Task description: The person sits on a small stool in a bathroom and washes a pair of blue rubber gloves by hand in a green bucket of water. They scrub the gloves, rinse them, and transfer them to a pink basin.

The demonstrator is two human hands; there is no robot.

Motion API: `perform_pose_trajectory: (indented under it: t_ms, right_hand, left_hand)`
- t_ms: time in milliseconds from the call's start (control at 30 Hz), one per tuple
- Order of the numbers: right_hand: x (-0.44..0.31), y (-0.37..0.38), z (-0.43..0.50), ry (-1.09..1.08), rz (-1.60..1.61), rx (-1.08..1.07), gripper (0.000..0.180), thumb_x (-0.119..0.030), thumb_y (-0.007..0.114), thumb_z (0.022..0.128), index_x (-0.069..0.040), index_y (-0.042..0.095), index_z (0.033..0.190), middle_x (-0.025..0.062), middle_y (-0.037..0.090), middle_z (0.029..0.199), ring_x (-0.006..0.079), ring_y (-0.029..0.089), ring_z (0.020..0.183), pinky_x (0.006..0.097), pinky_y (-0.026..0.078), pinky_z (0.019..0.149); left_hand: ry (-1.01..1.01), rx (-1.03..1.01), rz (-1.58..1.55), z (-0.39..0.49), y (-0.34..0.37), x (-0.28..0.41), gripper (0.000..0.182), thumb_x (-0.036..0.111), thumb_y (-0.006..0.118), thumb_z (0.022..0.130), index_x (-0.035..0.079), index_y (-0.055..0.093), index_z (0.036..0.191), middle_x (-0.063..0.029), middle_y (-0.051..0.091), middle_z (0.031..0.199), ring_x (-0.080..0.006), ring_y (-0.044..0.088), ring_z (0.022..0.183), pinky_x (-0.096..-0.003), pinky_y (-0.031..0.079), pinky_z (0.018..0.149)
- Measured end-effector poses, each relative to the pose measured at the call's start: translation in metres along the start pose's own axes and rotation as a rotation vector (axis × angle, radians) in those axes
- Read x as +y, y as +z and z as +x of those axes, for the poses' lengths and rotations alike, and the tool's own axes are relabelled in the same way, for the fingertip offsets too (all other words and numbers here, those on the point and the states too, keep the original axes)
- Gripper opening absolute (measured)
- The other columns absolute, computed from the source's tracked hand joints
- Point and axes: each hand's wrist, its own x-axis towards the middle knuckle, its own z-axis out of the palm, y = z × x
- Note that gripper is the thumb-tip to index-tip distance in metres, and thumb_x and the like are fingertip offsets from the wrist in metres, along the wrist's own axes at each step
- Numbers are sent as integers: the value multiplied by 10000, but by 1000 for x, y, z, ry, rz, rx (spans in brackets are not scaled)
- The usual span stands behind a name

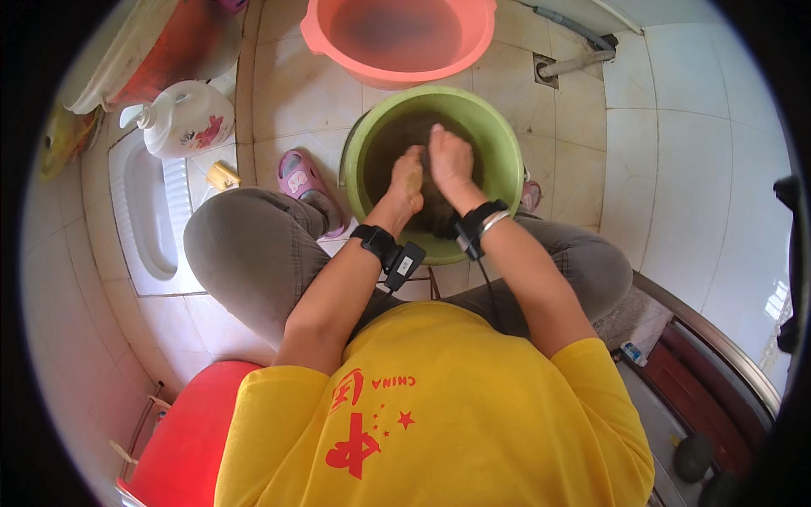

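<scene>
A green plastic bucket [504,149] of murky brown water [386,139] stands on the tiles between my feet. My left hand [407,177] is inside its rim, fingers curled, on the left side of the opening. Close beside it, my right hand [451,160] is bent into a loose fist with its thumb towards the far rim. Something dark shows in the narrow gap between the hands, but it blends with the water, so whether either hand grips it is unclear. Each wrist wears a black strap with a small device.
Beyond the bucket sits a pink basin [399,70] of dark water. A squat toilet [152,209] lies to the left, with a white pump bottle [190,120] and a yellow object [222,176] near it. A drain pipe [578,64] enters the floor at far right. A red stool [190,431] is behind left.
</scene>
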Motion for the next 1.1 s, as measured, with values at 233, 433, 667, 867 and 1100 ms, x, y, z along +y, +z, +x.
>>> perform_pose_trajectory:
  t_ms: [233, 433, 667, 867, 1100]
  right_hand:
    - [-10, -2, -13, -260, 196, -149, 402, -275, 338, 933, -15, 615, 802, 224, 605, 717, 413, 592, 657, 500, 478, 589]
    - [57, 28, 26, 134, 3, -189, 610, -425, 309, 939, 57, 621, 735, 288, 590, 783, 450, 569, 801, 490, 448, 751]
    - [119, 68, 36, 101, 530, -414, 613, -324, 663, 790, 28, 445, 1243, 217, 562, 1140, 334, 536, 1078, 364, 419, 921]
    - [123, 81, 18, 284, -303, -861, 307, -193, 579, 816, -19, 606, 1068, 230, 584, 1099, 372, 561, 1032, 417, 458, 871]
    - [118, 77, 38, 185, 520, -353, 264, -217, 512, 891, 26, 609, 921, 147, 634, 930, 305, 574, 765, 383, 451, 721]
  left_hand:
    - [114, -534, -281, -1, -6, 10, 344, 329, 384, 936, 46, 576, 967, -33, 585, 985, -190, 532, 909, -350, 444, 776]
    - [12, 114, 61, -2, 19, -2, 384, 324, 494, 895, 18, 556, 1118, -104, 575, 1034, -217, 535, 945, -360, 455, 816]
    - [95, 166, 172, 74, -17, 7, 429, 265, 556, 857, -7, 500, 1184, -148, 554, 1120, -265, 544, 991, -394, 464, 812]
    - [63, 446, 1134, 122, -49, -59, 380, 232, 531, 859, 10, 512, 1166, -130, 568, 1093, -257, 549, 930, -390, 465, 773]
    - [-51, 470, 237, 129, -39, -22, 319, 181, 502, 871, 0, 524, 1133, -119, 583, 1042, -212, 550, 844, -348, 460, 724]
